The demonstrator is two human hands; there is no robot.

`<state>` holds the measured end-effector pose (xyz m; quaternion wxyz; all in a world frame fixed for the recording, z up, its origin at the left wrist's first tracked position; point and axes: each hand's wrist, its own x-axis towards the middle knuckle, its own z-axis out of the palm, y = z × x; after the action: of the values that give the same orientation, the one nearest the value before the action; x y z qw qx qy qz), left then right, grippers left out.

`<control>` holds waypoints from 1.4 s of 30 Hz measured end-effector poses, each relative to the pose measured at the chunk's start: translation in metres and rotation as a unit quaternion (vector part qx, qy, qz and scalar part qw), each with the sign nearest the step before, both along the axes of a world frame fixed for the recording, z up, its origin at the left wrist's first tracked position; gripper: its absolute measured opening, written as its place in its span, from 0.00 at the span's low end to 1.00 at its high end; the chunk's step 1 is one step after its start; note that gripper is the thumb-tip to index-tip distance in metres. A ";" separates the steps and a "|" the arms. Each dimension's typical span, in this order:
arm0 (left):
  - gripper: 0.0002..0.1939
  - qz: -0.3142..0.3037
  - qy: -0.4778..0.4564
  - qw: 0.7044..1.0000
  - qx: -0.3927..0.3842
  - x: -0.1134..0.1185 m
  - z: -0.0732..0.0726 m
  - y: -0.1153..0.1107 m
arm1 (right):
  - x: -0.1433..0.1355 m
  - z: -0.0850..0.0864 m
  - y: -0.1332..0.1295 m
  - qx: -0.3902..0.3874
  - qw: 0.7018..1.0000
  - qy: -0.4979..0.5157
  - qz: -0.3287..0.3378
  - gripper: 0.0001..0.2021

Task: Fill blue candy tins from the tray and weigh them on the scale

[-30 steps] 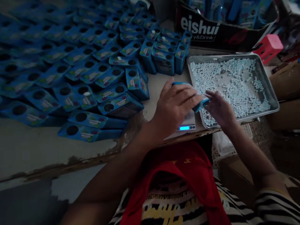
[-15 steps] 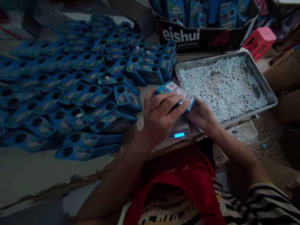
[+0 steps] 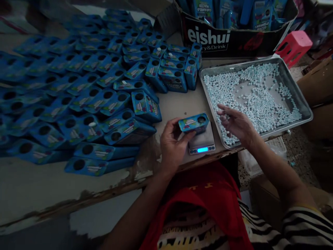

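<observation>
My left hand grips a small blue candy box, its thumb on the near side and fingers on the far side. A round dark hole shows in the box's top face. The box is over the digital scale, whose display glows blue; I cannot tell whether it rests on the plate. To the right, my right hand is above the near left part of a metal tray, fingers apart and nothing visible in them. Small pale blue candies are spread in that tray.
Rows of blue candy boxes stand close together on the table's left, a few with a white candy on top. Behind the tray is a black carton of more boxes. A pink stool and cardboard boxes are at the right.
The candy box has been turned from its printed side to hole-side up and lowered over the scale in my left hand. My right hand has let go of it and moved right over the tray.
</observation>
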<state>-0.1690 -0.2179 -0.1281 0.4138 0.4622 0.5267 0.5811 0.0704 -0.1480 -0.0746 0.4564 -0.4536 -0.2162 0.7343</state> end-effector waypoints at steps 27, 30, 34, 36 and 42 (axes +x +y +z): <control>0.16 0.087 0.340 0.923 0.155 -0.079 0.061 -0.066 | 0.064 -0.004 0.027 0.236 0.593 -0.741 0.211 0.07; 0.14 0.071 0.387 0.908 0.147 -0.084 0.065 -0.069 | 0.078 0.010 0.028 0.199 0.718 -0.648 0.163 0.04; 0.12 0.066 0.377 0.910 0.158 -0.077 0.067 -0.064 | 0.089 0.015 0.023 0.181 0.812 -0.546 0.102 0.05; 0.12 0.054 0.378 0.908 0.174 -0.069 0.068 -0.059 | 0.090 0.009 0.024 0.199 0.833 -0.511 0.074 0.06; 0.15 0.035 0.394 0.903 0.171 -0.052 0.069 -0.052 | 0.081 -0.006 0.026 0.229 0.862 -0.447 0.062 0.10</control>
<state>-0.2207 -0.2696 -0.0587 0.0668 0.6982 0.5550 0.4472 0.1518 -0.1219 -0.0811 0.3554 -0.6012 -0.5871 0.4094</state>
